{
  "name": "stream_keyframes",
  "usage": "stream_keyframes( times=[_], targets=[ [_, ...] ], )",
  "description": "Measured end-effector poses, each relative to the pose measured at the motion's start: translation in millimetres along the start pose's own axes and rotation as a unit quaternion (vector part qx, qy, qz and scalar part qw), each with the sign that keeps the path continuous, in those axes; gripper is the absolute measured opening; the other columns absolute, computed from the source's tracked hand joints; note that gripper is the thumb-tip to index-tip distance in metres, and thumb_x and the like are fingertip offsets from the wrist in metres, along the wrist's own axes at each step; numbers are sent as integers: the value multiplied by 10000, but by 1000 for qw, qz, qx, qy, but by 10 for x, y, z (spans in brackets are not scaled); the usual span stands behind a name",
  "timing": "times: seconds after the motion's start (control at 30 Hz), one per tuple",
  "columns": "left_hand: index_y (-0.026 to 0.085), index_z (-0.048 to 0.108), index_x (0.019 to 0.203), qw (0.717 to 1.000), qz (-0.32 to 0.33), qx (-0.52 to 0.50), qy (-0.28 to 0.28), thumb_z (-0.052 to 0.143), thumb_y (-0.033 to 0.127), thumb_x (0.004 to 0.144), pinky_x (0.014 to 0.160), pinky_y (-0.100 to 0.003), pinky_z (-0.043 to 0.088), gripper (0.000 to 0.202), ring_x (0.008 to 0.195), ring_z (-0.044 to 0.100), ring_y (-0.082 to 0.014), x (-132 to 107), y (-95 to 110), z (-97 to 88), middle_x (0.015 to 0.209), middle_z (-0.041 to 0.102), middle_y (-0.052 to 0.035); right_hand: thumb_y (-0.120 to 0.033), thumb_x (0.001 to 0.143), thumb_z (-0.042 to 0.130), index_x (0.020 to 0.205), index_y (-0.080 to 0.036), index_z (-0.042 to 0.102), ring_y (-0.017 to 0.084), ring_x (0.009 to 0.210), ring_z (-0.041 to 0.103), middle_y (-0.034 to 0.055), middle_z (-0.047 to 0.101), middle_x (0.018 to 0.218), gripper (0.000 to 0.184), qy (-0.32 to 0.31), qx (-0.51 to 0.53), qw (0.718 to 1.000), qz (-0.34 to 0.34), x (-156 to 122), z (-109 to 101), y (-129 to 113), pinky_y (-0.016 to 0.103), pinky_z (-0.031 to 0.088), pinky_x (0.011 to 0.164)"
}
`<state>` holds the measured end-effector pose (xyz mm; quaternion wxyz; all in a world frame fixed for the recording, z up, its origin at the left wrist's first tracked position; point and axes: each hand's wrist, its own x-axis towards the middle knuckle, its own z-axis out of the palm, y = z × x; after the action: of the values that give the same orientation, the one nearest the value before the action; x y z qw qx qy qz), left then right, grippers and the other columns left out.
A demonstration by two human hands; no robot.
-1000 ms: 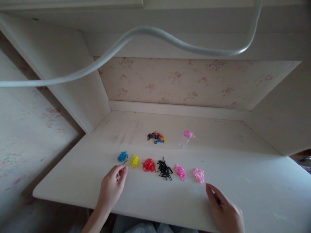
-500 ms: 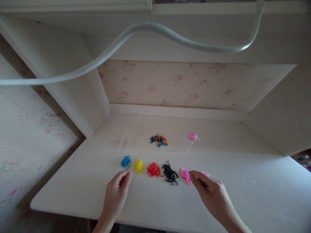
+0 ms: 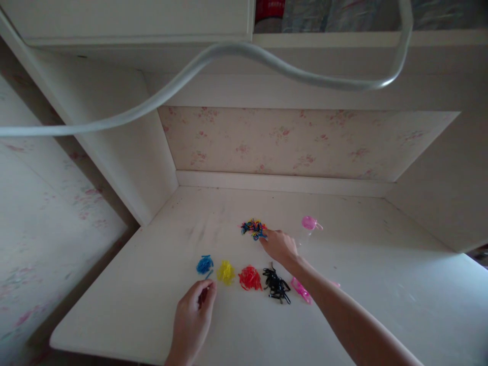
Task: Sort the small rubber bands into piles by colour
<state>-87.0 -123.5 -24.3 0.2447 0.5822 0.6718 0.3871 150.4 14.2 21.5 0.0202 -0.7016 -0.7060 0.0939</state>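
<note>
Six single-colour heaps of small loops run across the near part of the white desk (image 3: 125, 310), though the right forearm (image 3: 339, 305) crosses the row and hides some of them. Blue heap (image 3: 205, 264), yellow heap (image 3: 226, 273), red heap (image 3: 250, 278) and black heap (image 3: 276, 285) show from left to right; the magenta heap (image 3: 301, 291) is partly covered, and only a sliver of the pale pink heap (image 3: 335, 284) shows beyond the arm.

On the far side, the right hand (image 3: 280, 245) reaches the right edge of the mixed pile (image 3: 251, 227). Its fingertips merge with the loops, so I cannot tell whether they pinch one. The left hand (image 3: 194, 308), its wrist cut off below, has thumb and forefinger pressed together near the blue heap; a thin bluish strand (image 3: 209, 274) lies just past the tips, and anything between them is too small to see.

Far right, a pink-lidded container (image 3: 309, 222) has a clear body that barely stands out. A blurred pale cable (image 3: 229, 49) crosses above, and a red object (image 3: 269, 9) is cut off at the top.
</note>
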Motion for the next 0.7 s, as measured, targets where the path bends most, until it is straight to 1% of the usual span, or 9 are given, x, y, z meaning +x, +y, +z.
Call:
stream_keyframes(
  times=[0.1, 0.2, 0.37, 0.47, 0.6, 0.7],
  targets=[
    [187, 670, 966, 1000, -3, 0, -9, 477, 457, 852, 611, -239, 511, 352, 637, 634, -151, 11, -16, 13, 814, 707, -42, -422, 891, 398, 1062, -262, 662, 235, 886, 650, 99, 681, 996, 353, 0, -15, 1000, -1, 54, 29, -27, 325, 464, 715],
    [194, 674, 923, 1000, -4, 0, -6, 479, 452, 849, 611, -242, 511, 332, 647, 641, -157, 21, -16, 14, 805, 709, -36, -384, 913, 355, 1055, -241, 661, 233, 899, 645, 104, 676, 1003, 366, 8, -25, 1000, -8, 69, 40, -27, 319, 462, 723],
    [203, 669, 882, 1000, 6, 8, -6, 473, 441, 854, 602, -239, 502, 310, 647, 637, -155, 23, 18, -5, 790, 705, -35, -386, 924, 334, 1077, -272, 658, 223, 890, 644, 90, 681, 1003, 377, 16, -28, 999, -14, 44, 0, 2, 311, 453, 726],
    [201, 663, 876, 1000, 6, 13, -12, 460, 437, 861, 581, -233, 489, 312, 615, 622, -146, 21, 41, -12, 755, 695, -30, -395, 928, 313, 1079, -286, 664, 220, 893, 644, 85, 685, 1009, 398, 20, -21, 1000, -11, 12, -48, 43, 301, 445, 723],
    [201, 659, 868, 1000, 3, 18, -12, 450, 443, 864, 563, -231, 472, 320, 594, 607, -143, 15, 55, -14, 740, 687, -23, -379, 923, 307, 1010, -277, 698, 213, 857, 651, 74, 699, 968, 413, 29, -6, 1000, 2, -43, -112, 135, 272, 429, 684],
    [197, 653, 886, 1000, -1, 9, -18, 450, 451, 864, 573, -230, 468, 326, 600, 602, -140, 12, 61, -16, 742, 682, -23, -366, 911, 337, 963, -278, 713, 196, 845, 648, 55, 709, 948, 390, 38, 9, 999, 7, -103, -154, 215, 247, 409, 673]
  ],
)
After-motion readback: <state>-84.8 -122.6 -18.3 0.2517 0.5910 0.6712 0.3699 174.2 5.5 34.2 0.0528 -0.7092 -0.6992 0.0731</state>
